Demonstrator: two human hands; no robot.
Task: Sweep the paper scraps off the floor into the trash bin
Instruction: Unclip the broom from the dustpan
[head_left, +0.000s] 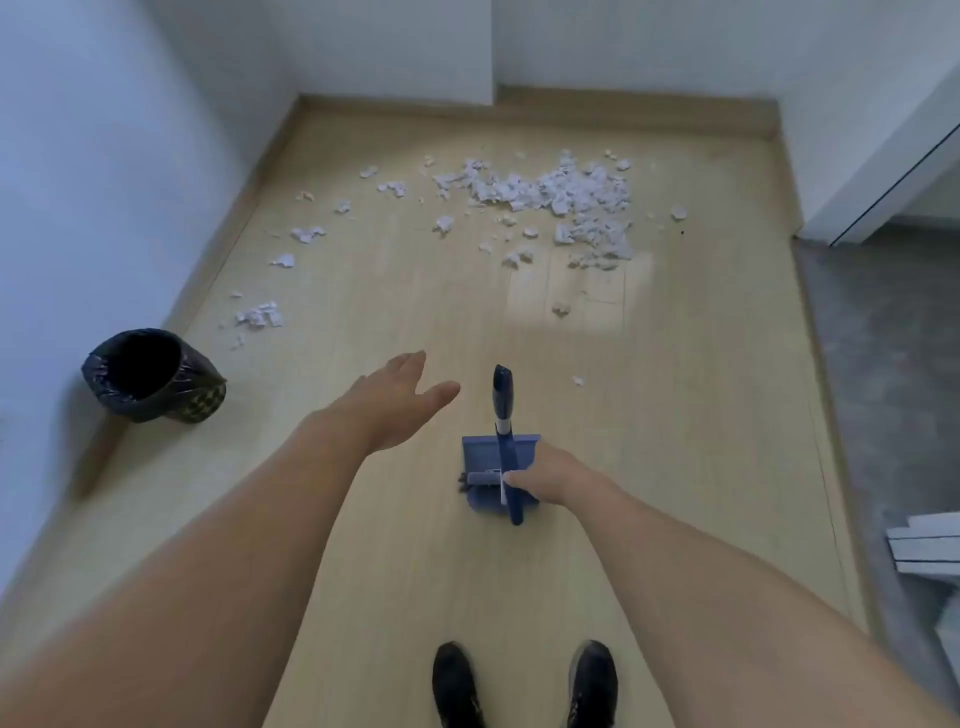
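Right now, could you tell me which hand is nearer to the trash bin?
Left. The left hand hangs open in the air to the right of the trash bin; the right hand is farther right, gripping the broom and dustpan set.

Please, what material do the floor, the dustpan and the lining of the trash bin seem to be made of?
Floor: likely pale wood or laminate, matte; plank seams show. Dustpan: probably blue moulded plastic, smooth and even in colour. Bin lining: thin black plastic bag, glossy and creased over the rim.
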